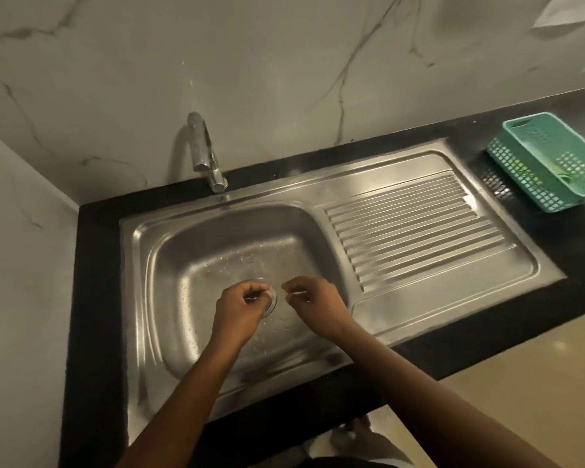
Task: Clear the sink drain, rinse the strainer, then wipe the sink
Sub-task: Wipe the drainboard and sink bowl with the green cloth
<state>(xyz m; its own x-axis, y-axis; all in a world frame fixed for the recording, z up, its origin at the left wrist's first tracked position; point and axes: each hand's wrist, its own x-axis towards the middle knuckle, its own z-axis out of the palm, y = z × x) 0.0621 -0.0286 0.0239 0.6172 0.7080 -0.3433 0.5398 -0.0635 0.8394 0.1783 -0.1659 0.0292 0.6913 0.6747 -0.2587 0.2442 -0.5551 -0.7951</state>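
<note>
Basically step one, clearing the drain. Head view: left hand (pixel 240 307) curled over the strainer (pixel 271 300), fingertips apparently pinching it at the basin floor; most of it is hidden under the hand. Right hand (pixel 313 298) just beside, fingertips drawn together; holding anything or not, cannot tell. Next, likely: lift strainer straight up. Sink (pixel 142 238) walls well apart from both hands. Faucet (pixel 205 153) well beyond the knuckles, drainboard (pixel 412 231) off past the right hand.
</note>
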